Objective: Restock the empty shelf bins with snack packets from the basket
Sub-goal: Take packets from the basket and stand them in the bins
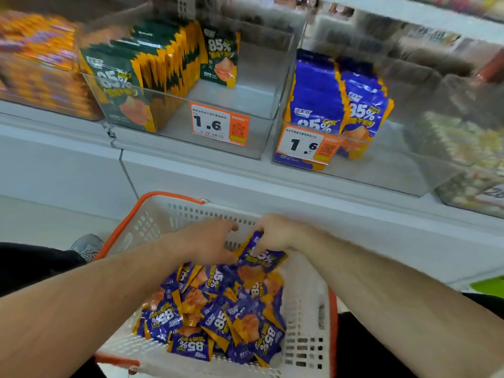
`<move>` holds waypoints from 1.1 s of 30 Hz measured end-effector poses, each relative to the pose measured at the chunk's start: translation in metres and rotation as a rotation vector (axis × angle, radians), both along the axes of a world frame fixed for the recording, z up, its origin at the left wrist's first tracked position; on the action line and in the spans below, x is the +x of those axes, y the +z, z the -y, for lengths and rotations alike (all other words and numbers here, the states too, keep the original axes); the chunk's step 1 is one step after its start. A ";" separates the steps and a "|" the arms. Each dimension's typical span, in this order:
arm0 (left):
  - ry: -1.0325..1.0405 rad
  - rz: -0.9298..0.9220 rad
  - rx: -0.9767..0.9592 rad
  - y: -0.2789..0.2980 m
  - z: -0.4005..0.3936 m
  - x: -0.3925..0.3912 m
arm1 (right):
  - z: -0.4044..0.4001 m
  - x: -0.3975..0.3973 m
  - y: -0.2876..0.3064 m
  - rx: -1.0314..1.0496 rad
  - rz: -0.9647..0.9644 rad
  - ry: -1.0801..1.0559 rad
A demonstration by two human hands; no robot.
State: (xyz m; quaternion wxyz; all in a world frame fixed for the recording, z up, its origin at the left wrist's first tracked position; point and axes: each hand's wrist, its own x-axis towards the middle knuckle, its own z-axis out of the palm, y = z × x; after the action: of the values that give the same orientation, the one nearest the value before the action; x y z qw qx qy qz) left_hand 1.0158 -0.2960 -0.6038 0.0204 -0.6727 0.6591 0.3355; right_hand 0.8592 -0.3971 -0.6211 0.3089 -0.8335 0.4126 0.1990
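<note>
A white basket (305, 317) with an orange rim sits low in front of me, holding several purple-and-orange snack packets (218, 312). My right hand (278, 233) pinches one purple packet (261, 256) at the far end of the pile. My left hand (210, 241) hovers beside it over the packets, fingers loosely curled and holding nothing that I can see. Above, a clear shelf bin (381, 170) holds a short row of upright purple packets (338, 102) at its left, with room to the right.
A middle clear bin (245, 124) holds green-and-orange packets (152, 69) at its left side. An orange-packet bin (35, 64) stands far left and mixed snacks (463, 137) fill the bin at far right. Price tags reading 1.6 (219, 124) hang on the bin fronts. A shoe (87, 245) shows beside the basket.
</note>
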 end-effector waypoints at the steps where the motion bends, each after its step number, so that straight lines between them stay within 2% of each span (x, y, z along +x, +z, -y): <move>1: 0.032 -0.060 -0.017 0.003 0.000 -0.002 | 0.002 -0.002 0.021 -0.016 0.021 0.027; 7: 0.263 -0.460 -0.223 0.034 0.006 -0.032 | 0.008 -0.029 0.110 -0.019 0.300 -0.101; 13: 0.471 -0.911 -0.285 0.062 0.018 -0.064 | 0.010 -0.072 0.147 -0.064 0.711 -0.485; 15: 0.482 -0.981 -0.311 0.074 0.026 -0.074 | 0.009 -0.088 0.154 -0.013 0.817 -0.579; 18: 0.475 -1.022 -0.344 0.092 0.040 -0.090 | 0.012 -0.107 0.154 0.094 0.879 -0.648; 22: 0.481 -0.996 -0.416 0.106 0.058 -0.106 | 0.018 -0.117 0.155 0.223 1.027 -0.837; 24: 0.453 -0.985 -0.468 0.111 0.066 -0.112 | 0.020 -0.120 0.158 0.215 1.051 -0.876; 26: 0.412 -0.885 -0.620 0.114 0.074 -0.112 | 0.025 -0.124 0.165 0.135 1.092 -0.907; 28: 0.414 -0.646 -0.898 0.116 0.085 -0.104 | 0.031 -0.131 0.180 -0.038 1.184 -0.953; 30: 0.421 -0.297 -1.098 0.116 0.097 -0.086 | 0.040 -0.141 0.197 -0.267 1.292 -0.977; 32: 0.439 -0.015 -1.031 0.113 0.108 -0.070 | 0.054 -0.151 0.207 -0.512 1.291 -0.956; 33: 0.453 0.076 -0.958 0.108 0.113 -0.065 | 0.065 -0.155 0.206 -0.615 1.224 -0.935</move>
State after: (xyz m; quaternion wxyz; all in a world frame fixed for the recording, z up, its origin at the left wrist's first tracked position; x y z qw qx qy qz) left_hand 0.9512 -0.4089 -0.4958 -0.3381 -0.7439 0.5756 -0.0318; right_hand 0.7037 -0.4617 -0.4146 0.2879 -0.5843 0.5114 -0.5605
